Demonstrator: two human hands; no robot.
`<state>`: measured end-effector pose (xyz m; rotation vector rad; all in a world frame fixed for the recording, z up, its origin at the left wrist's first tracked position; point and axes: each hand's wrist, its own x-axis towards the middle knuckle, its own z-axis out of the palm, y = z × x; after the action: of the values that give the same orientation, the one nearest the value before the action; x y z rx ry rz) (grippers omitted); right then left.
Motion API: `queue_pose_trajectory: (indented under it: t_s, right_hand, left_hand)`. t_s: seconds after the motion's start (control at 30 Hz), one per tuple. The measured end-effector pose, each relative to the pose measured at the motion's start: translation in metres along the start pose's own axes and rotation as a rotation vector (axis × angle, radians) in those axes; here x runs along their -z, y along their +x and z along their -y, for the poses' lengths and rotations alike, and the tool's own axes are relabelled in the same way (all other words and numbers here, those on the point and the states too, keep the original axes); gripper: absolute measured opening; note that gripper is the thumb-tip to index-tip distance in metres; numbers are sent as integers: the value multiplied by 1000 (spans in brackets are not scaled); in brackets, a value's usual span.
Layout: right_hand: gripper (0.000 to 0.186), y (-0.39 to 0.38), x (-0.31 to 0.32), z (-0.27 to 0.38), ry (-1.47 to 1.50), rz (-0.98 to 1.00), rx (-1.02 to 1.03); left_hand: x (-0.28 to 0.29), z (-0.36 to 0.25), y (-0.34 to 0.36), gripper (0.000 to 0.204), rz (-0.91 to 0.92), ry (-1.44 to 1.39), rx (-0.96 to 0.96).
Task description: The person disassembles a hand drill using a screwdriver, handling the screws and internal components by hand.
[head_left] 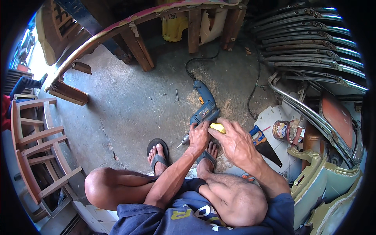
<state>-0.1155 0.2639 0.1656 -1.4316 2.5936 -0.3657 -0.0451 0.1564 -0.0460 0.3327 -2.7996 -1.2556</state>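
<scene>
My right hand (235, 141) is closed around a stubby yellow handle (217, 127), whose working end is hidden. Close beside it, my left hand (200, 138) has its fingers bent and pressed together; whatever they pinch is too small or covered to make out. A blue power drill (204, 111) with an orange trigger lies on the concrete just beyond both hands. Its chuck (185, 138) and bit show to the left of my left hand, which overlaps the drill in the picture; I cannot tell whether they touch.
A handsaw (268, 152) and a labelled jar (280, 130) stand right. Stacked metal tube frames (301, 51) fill the far right, padded pale-green pieces (333, 180) the near right. A curved wooden frame (137, 47) spans the back; a slatted one (39, 145) stands left. A cord (188, 67) trails behind.
</scene>
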Motion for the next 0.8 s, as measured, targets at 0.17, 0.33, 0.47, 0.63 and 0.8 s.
queue_pose_trajectory:
  t_s: [0.17, 0.33, 0.47, 0.63, 0.8]
  right_hand:
    - [49, 15, 4, 1, 55, 462, -483]
    - [33, 7, 12, 11, 88, -46, -189]
    - [37, 7, 4, 4, 37, 144, -260]
    - [35, 17, 15, 11, 47, 105, -279]
    - [47, 0, -4, -5, -36, -9, -58]
  left_hand:
    - [4, -2, -1, 31, 100, 6, 55]
    - [3, 0, 0, 32, 51, 15, 48]
    - [1, -2, 1, 30, 52, 5, 40]
    - [5, -3, 0, 26, 48, -10, 37]
    - [-2, 1, 2, 28, 47, 31, 45]
